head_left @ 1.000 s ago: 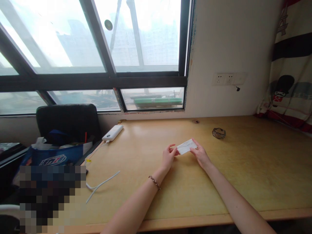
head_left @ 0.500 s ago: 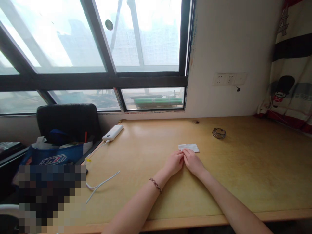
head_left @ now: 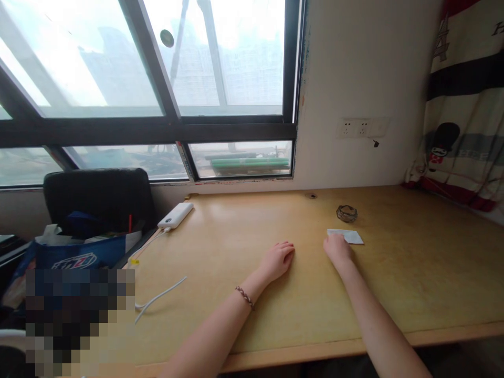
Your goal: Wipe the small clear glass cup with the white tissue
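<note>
My right hand [head_left: 337, 251] is closed on the left end of a flat white folded paper [head_left: 355, 238] at the tabletop. Its fingertips are partly hidden behind the knuckles, and so is that end of the paper. On the wood to the left rests my left hand [head_left: 277, 259], holding nothing, with its fingers loosely stretched toward the right. A braided bracelet [head_left: 244, 296] circles my left wrist. Just beyond the paper sits a small round glass ashtray-like dish [head_left: 347, 213].
A white power bank [head_left: 176, 215] with a white cable [head_left: 161, 292] lies along the left edge of the wooden table [head_left: 244, 220]. Left of it stands a black chair [head_left: 98, 197] with a blue bag [head_left: 74, 260]. Wall sockets [head_left: 355, 127] and a curtain [head_left: 464, 131] are behind.
My hands, together at the paper before, are now apart. My right hand has moved right with the paper, closer to the round dish. My left hand stays about where it was.
</note>
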`<state>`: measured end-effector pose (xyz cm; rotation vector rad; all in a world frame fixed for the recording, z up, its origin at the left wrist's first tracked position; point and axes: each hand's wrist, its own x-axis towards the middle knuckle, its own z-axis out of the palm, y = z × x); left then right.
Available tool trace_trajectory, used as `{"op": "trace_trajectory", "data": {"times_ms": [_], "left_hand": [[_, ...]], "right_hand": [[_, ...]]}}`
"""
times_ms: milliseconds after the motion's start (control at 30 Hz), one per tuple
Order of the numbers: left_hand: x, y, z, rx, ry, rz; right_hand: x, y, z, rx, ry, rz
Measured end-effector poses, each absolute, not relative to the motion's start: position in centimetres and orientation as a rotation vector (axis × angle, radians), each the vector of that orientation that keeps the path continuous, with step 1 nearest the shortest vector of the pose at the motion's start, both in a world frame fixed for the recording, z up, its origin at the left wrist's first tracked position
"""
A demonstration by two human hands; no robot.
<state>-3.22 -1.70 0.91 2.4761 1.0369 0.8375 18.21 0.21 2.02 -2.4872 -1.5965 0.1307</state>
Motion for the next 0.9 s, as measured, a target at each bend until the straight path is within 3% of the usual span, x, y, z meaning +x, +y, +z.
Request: {"op": "trace_trajectory", "data": {"times_ms": [700,900], "left_hand": [[-3.3,-1.8,1.3,2.480,1.015,0.812],[-3.4,-1.4,0.4,2.279,1.059,0.892]], "right_hand": [[23.4,0.4,2.3,-2.654,-1.098,0.168],[19.7,-0.1,3.3,-2.225,-1.369,-0.054]]}}
